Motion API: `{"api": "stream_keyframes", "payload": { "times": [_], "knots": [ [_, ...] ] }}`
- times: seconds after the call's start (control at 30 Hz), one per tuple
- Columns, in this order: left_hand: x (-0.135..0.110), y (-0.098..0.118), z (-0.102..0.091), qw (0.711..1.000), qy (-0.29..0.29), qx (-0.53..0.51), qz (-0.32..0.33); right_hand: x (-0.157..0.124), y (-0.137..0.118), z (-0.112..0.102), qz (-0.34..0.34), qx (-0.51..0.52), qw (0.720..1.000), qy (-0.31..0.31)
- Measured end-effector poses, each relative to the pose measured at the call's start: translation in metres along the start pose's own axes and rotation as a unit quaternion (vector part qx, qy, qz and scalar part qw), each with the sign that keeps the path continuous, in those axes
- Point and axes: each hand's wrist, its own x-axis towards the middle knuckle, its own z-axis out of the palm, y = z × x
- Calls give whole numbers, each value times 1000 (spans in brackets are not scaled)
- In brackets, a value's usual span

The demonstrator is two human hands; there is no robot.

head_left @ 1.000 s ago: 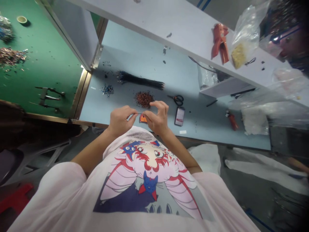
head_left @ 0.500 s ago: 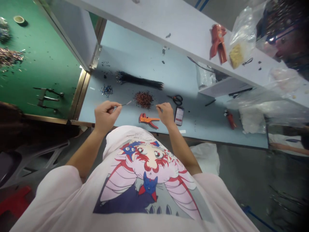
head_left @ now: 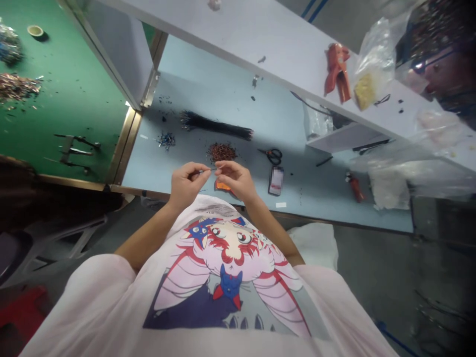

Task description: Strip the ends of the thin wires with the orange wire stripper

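Observation:
My left hand (head_left: pixel 188 182) is closed in a pinch on a thin dark wire (head_left: pixel 212 169), whose tip points to the right. My right hand (head_left: pixel 237 179) meets that tip with its thumb and forefinger pinched together; whatever lies between them is too small to make out. Just beyond the fingers is a heap of small copper-coloured pieces (head_left: pixel 222 151). Partly hidden under my right hand lies an orange wire stripper (head_left: pixel 222 185). Behind the heap stretches a bundle of black wires (head_left: pixel 219 125).
Black-handled scissors (head_left: pixel 274 156) and a phone (head_left: pixel 276 180) lie to the right. A small pile of silvery-blue bits (head_left: pixel 166 141) is at left. A raised white shelf (head_left: pixel 260 34) crosses the back, bearing a red tool (head_left: pixel 337 72) and plastic bags. Another red-handled tool (head_left: pixel 356 187) lies far right.
Both hands have come together in front of the copper-coloured heap, the left moving right and the right moving left. The wire's end has reached my right fingertips, and the wire stripper is now mostly covered.

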Motion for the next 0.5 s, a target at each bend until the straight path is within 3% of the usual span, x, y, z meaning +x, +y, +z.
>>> {"api": "stream_keyframes", "payload": {
  "times": [0.17,0.23,0.33,0.37,0.43,0.47,0.5],
  "knots": [
    [-1,8,11,996,-55,24,64,-7,-14,8,2,19,997,73],
    [-1,7,10,993,-64,54,80,-5,-11,-3,-3,56,991,120],
    [1,-1,2,993,-46,79,68,2,4,-37,-25,74,967,243],
    [2,-4,-2,996,-32,72,49,4,13,-51,-22,39,959,278],
    [4,-11,-10,999,2,40,-2,4,38,-73,16,-131,941,311],
    [5,-14,-14,999,22,21,-28,1,53,-80,55,-256,923,282],
    [6,-15,-17,998,40,4,-51,-3,69,-83,95,-382,896,203]
  ]
}}
